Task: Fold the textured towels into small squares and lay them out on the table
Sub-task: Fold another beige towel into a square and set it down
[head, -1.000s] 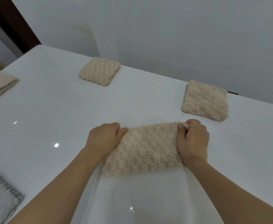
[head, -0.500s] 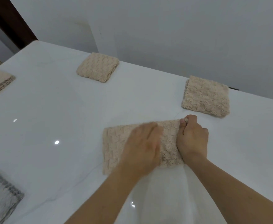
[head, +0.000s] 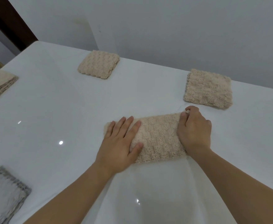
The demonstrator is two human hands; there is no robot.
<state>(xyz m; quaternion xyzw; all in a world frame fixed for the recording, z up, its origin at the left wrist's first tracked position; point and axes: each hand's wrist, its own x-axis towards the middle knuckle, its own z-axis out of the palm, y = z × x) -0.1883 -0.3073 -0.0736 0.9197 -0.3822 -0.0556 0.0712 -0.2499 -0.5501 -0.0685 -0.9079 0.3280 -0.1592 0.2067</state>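
A beige textured towel [head: 160, 138], folded into a long strip, lies on the white table [head: 68, 110] in front of me. My left hand [head: 121, 146] rests flat on its left half, fingers spread. My right hand [head: 194, 131] pinches the strip's right end at its far corner. Two beige towels folded into squares lie further back, one at the far middle [head: 98, 64] and one at the far right [head: 208, 88].
A stack of beige towels [head: 0, 83] sits at the left edge. A grey folded towel [head: 3, 194] lies at the near left corner. A grey wall [head: 164, 29] runs behind the table's far edge.
My left hand let go of the towel's left end, swept right across the strip, then came back left and now lies flat on it. My right hand has stayed on the right end.
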